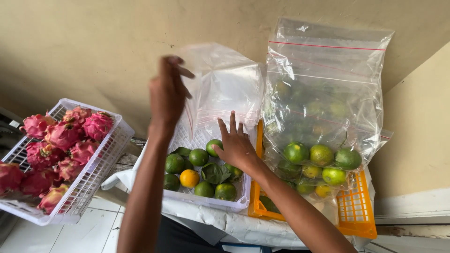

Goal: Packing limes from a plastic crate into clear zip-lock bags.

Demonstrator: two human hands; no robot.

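1. Where the view begins at far left, a white slotted basket [105,157] sits tilted, heaped with pink dragon fruits [61,145].
2. The left hand [167,93] is raised on an upright forearm, back to the camera, its fingers pinched on the edge of an empty clear plastic bag [225,86] held above the middle crate.
3. Below it, a white crate [206,202] on the covered bench [243,227] holds green citrus fruits [198,157], leaves and one orange fruit [189,178].
4. The right hand [236,145] reaches in from lower right, fingers spread wide, palm down over the fruits, touching the bag's lower edge and gripping nothing.
5. Rightmost, an orange crate [358,211] carries a large clear bag of green citrus [323,117].
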